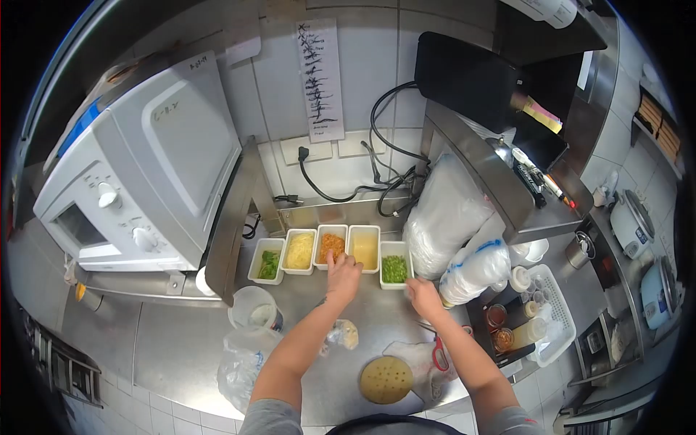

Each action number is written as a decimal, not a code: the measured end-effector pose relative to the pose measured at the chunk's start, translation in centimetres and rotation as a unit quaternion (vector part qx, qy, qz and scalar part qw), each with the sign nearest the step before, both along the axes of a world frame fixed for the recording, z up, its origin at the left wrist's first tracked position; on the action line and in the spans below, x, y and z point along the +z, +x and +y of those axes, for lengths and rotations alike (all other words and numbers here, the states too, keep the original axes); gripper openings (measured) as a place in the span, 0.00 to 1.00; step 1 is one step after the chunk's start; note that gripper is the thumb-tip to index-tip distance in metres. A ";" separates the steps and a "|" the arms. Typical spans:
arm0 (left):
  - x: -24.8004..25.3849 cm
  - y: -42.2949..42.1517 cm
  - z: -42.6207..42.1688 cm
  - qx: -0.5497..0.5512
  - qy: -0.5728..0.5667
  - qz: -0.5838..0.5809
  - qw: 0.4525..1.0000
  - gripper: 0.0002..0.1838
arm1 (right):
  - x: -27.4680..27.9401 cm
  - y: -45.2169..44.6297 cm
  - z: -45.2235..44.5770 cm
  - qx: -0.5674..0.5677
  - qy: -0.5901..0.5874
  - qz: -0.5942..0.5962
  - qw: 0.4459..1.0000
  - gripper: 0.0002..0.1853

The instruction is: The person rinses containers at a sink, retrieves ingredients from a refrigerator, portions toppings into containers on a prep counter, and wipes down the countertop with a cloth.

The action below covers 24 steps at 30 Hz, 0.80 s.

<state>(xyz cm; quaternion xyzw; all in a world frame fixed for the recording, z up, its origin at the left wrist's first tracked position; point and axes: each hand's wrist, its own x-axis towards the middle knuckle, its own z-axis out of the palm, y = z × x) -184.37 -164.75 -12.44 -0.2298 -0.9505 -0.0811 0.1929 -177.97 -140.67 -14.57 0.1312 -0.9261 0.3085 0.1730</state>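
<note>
Steel kitchen desk (330, 391): left fingers (336, 259) dip into orange shreds (332, 245); right fingers (412, 284), beside chopped greens (394, 269), look curled; grip unclear.

Microwave (177, 138): two handwritten marks on the casing. One appears to read "C-8.2"; the other is too small to read with certainty. Markings around the dials (108, 195): illegible. Wall sheet (320, 80): a column of dark handwriting, with smaller script at the foot; no word legible. Cookers (631, 225) at right: small front labels, illegible.
</note>
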 end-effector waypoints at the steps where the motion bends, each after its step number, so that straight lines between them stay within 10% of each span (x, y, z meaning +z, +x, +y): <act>1: 0.2 -0.3 0.2 -0.002 0.009 0.017 1.000 0.11 | -0.2 -1.4 -0.3 -0.005 0.008 -0.007 1.000 0.08; 12: 4.9 3.1 -1.9 0.069 0.279 -0.100 0.953 0.25 | 2.9 -2.6 -5.7 -0.190 -0.042 0.016 0.981 0.21; 15: 4.8 9.2 -5.2 0.062 0.394 -0.102 0.911 0.26 | 1.0 3.1 -9.5 -0.011 -0.025 0.002 1.000 0.24; 18: 2.0 15.0 -7.1 0.149 0.252 -0.128 0.947 0.27 | 1.6 8.2 -13.3 0.126 0.004 -0.101 0.987 0.24; 24: -3.8 20.4 -8.5 0.110 0.370 -0.227 0.894 0.23 | -2.7 7.0 -11.2 0.115 -0.127 -0.212 0.962 0.24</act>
